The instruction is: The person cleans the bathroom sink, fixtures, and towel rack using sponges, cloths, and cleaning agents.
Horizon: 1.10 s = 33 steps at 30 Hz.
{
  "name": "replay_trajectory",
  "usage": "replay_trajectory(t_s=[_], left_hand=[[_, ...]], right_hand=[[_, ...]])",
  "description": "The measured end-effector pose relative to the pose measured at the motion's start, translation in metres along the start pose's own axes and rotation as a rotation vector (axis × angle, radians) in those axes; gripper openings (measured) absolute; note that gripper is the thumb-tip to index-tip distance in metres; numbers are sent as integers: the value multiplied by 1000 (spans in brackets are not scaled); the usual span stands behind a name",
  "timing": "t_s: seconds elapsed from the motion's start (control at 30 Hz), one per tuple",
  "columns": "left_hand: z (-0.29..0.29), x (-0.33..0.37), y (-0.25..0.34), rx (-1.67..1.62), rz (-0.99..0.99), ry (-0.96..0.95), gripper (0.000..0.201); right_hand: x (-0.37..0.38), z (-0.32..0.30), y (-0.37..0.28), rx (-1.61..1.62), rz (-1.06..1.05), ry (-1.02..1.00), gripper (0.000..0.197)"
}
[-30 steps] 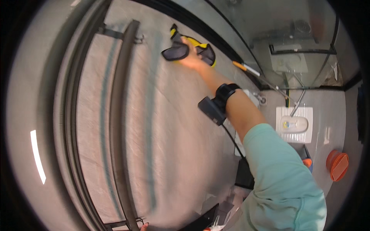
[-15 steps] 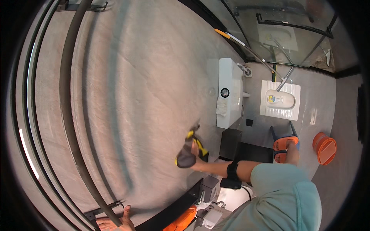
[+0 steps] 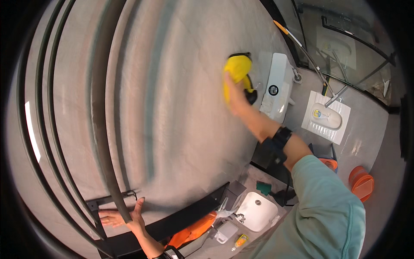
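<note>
My right hand [image 3: 235, 97] is wrapped round a yellow-and-black handheld power tool [image 3: 238, 67], held up in front of the grey wall [image 3: 194, 103]. Motion blurs the tool, so its exact kind does not show. Farther down on the left, my left hand [image 3: 129, 219] has its fingers stretched out and thumb apart. It lies by the dark bracket [image 3: 108, 200] at the lower end of a thick dark rail [image 3: 101, 108], which crosses in front of part of it. This hand holds nothing that I can see.
Below are a white washbasin [image 3: 258, 211], a black shelf [image 3: 181, 218] and an orange cloth [image 3: 192, 228]. To the right stand a white cistern [image 3: 276, 75], a squat toilet [image 3: 330, 116], a long-handled squeegee [image 3: 312, 60], an orange bucket [image 3: 361, 183] and a glass partition [image 3: 345, 39].
My right hand has swung the tool up and to the right, turning its yellow side into view. My left hand stays by the bracket while the whole view has shifted.
</note>
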State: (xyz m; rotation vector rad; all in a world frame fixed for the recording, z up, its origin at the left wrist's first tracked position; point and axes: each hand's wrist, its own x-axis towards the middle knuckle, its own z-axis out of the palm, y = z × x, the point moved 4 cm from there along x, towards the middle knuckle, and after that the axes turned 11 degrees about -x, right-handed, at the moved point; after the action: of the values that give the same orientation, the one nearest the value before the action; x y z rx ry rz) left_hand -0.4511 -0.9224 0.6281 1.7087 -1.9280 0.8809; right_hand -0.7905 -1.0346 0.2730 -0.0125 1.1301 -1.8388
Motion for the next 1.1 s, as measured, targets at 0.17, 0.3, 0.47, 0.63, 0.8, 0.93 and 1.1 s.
replay_trajectory(t_s=[0.17,0.3,0.47,0.63,0.8,0.93,1.1], left_hand=[[4,1,2,-11,-14,-8,137],[1,0,3,-22,-9,3,136],[1,-1,11,-27,7,21,136],[2,-1,12,-28,9,35,135],[2,-1,7,-16,2,32,135],[0,-1,11,-17,13,43,135],[3,3,14,-11,18,47,135]], right_hand=[[-196,97,40,-35,-187,-483,79],[-239,89,83,-309,-365,-751,68],[-70,17,81,-215,-279,-200,61],[40,-40,47,-173,55,3,54],[-71,21,98,-622,-522,138,62],[-10,-28,60,-299,-124,199,52],[-59,4,74,-993,-491,56,74]])
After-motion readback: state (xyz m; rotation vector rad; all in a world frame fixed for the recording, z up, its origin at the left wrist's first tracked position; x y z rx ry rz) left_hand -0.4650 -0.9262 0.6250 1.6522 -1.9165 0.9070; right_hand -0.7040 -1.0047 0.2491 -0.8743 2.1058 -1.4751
